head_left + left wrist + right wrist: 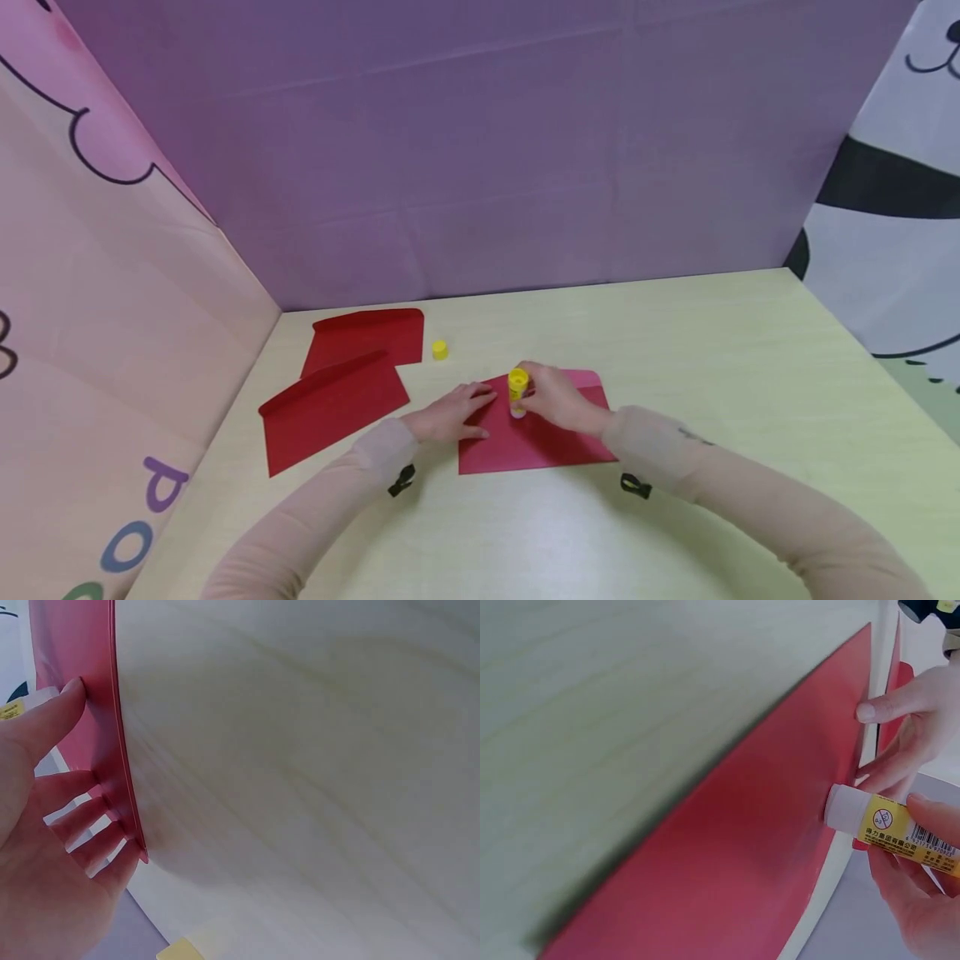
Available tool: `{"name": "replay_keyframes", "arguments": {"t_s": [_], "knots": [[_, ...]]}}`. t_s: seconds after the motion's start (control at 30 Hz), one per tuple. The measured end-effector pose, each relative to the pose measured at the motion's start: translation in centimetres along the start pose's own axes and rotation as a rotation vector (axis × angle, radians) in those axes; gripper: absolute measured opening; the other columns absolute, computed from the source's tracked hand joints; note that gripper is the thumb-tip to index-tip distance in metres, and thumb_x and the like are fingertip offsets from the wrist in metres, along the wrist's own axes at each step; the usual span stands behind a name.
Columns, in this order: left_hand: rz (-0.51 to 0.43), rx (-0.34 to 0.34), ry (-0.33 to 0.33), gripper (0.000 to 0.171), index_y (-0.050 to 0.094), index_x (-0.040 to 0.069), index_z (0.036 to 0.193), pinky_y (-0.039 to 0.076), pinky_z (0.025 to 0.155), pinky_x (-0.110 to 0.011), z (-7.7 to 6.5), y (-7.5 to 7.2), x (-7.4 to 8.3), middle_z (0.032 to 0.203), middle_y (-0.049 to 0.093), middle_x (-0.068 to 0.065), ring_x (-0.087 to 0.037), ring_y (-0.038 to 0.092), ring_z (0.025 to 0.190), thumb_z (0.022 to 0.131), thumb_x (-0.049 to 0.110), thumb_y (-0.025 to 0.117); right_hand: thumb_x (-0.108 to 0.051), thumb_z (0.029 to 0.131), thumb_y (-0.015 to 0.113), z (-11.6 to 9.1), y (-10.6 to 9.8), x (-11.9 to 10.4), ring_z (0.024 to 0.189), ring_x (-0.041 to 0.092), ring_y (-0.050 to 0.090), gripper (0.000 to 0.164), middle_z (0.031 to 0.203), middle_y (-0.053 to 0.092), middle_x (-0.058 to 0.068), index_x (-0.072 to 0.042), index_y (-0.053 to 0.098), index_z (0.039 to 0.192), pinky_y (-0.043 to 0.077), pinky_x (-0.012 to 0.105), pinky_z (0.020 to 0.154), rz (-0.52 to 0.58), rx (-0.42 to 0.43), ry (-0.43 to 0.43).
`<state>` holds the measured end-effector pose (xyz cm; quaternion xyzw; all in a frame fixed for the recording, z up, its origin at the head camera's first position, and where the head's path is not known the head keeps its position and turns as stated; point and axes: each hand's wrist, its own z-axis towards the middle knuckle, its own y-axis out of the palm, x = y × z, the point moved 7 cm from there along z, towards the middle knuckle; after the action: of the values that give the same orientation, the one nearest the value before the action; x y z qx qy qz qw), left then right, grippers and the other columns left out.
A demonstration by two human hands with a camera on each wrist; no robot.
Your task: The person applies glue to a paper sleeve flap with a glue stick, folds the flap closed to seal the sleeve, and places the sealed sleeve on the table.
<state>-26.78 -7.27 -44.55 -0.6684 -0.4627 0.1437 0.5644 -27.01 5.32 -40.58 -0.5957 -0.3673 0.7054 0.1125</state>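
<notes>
A red envelope lies flat on the table in front of me, its lighter flap at the far edge. My right hand grips a yellow-and-white glue stick upright, its white end down against the envelope. In the right wrist view the glue stick shows its printed label, and that end meets the red paper. My left hand rests on the envelope's left edge with fingers spread. The left wrist view shows its thumb and fingertips pressing the red paper.
Two more red envelopes lie at the left with their flaps raised, one partly over the other. A yellow cap stands beside them. A purple backdrop rises along the table's far edge, with printed panels at both sides.
</notes>
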Motion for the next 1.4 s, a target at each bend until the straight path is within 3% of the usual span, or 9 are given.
{"name": "replay_keyframes", "arguments": {"t_s": [0.27,0.57,1.4], "knots": [[0.003,0.002,0.011,0.065,0.033,0.009,0.137,0.033,0.100,-0.035,0.1,-0.1,0.2,0.140,0.027,-0.008,-0.023,0.025,0.126,0.082,0.031,0.061,-0.005,0.072,0.072,0.1,0.4,-0.1,0.079,0.017,0.056,0.028,0.083,0.056,0.002,-0.004,0.055,0.094,0.050,0.026,0.071,-0.005,-0.004,-0.041],[0.007,0.005,0.023,0.064,0.035,0.008,0.136,0.033,0.099,-0.034,0.1,-0.2,0.3,0.139,0.029,-0.008,-0.023,0.027,0.125,0.082,0.032,0.061,-0.006,0.074,0.071,-0.2,0.2,0.4,0.084,0.017,0.056,0.030,0.088,0.057,0.001,-0.004,0.053,0.099,0.050,0.029,0.074,0.005,-0.040,-0.025],[-0.012,0.011,0.052,0.062,0.034,0.005,0.135,0.032,0.100,-0.036,-0.3,-0.3,0.5,0.140,0.027,-0.010,-0.025,0.026,0.125,0.084,0.029,0.060,-0.005,0.073,0.071,-2.0,-2.9,3.0,0.082,0.018,0.056,0.028,0.085,0.057,0.002,-0.003,0.053,0.095,0.051,0.028,0.071,-0.024,-0.009,-0.054]]}}
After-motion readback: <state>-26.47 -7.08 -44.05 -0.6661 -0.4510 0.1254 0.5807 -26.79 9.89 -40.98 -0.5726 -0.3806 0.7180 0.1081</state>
